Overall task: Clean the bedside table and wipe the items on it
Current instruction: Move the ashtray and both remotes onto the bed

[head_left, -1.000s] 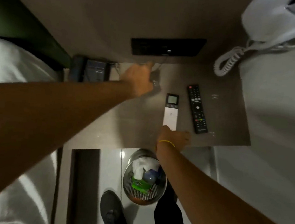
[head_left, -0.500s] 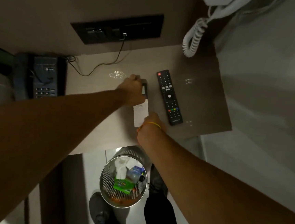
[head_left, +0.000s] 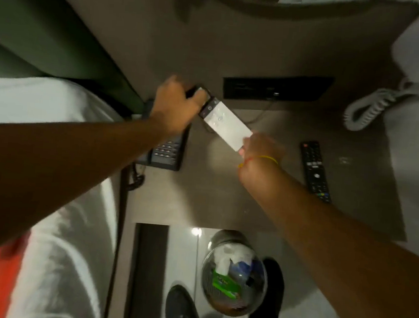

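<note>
Both hands up off the grey-brown bedside tabletop (head_left: 225, 198), the slim white air-conditioner remote with its dark display end (head_left: 223, 123) held between them, clear of the surface, lying diagonally. My right hand (head_left: 261, 150), yellow band at the wrist, has its fingers pinched shut on the remote's lower white end, probably to steady it. My left hand (head_left: 176, 105) is curled closed over the dark display end; something small and dark shows at the fingertips, possibly a cloth, but the blur leaves me unable to say. Holding the remote at both ends in the air likely lets me work around its faces without dragging it across the tabletop. The long black television remote with coloured buttons (head_left: 315, 169) lies flat to the right, well apart, seemingly waiting its turn. The dark desk telephone with a keypad (head_left: 167, 150) sits at the left edge, partly under my left forearm. On the floor below, a round perforated metal waste bin (head_left: 234, 272) holds rubbish, near my shoes. I judge the task is mid-way: one item in hand, others untouched.
</note>
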